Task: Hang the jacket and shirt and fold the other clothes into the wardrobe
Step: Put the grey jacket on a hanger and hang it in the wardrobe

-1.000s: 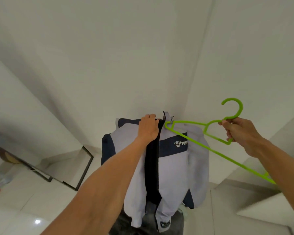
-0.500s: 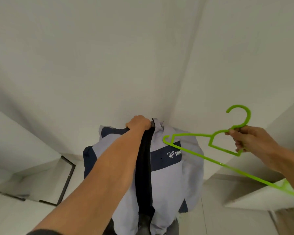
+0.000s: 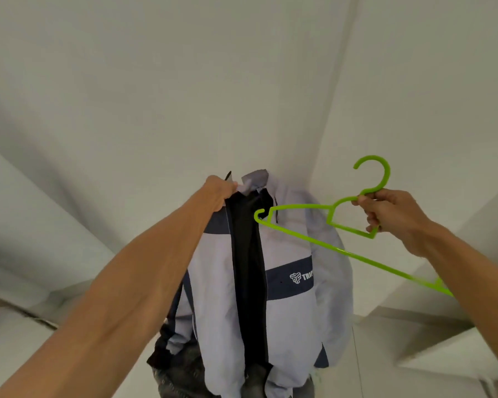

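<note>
**Current state.** The left hand (image 3: pixel 219 193) is closed on the collar of the jacket (image 3: pixel 288 311). Its fingers are curled round the fabric at the top of the open front, and it holds the garment up before a white wall corner (image 3: pixel 322 110). The jacket hangs freely below that grip, showing pale grey panels, navy bands and a dark lining down the open front. Its hem reaches a heap of dark clothing (image 3: pixel 179 372) at the lower edge of the view.

The right hand (image 3: pixel 391 214) grips the green hanger (image 3: pixel 342 250) at the neck, just below the hook (image 3: pixel 385 175). The hanger is tilted: its right end drops toward the right forearm, and its left end lies in front of the collar opening. Whether that end has entered the shoulder cannot be told.

**Handling.** The jacket appears light, thin and soft, with no stiffness of its own. It will probably collapse wherever it is not supported. The smooth shell will likely slide on plastic.

- Take hold at the collar seam, where the fabric is doubled. A grip lower down would let the shoulders sag shut.
- The hanger looks light and rigid, though its slim arms may flex. A grip at the neck steers both arms at once.

**Step in hand.** The hanger's left arm is judged to be about to go into the jacket's shoulder. The wardrobe is not in view.
</note>
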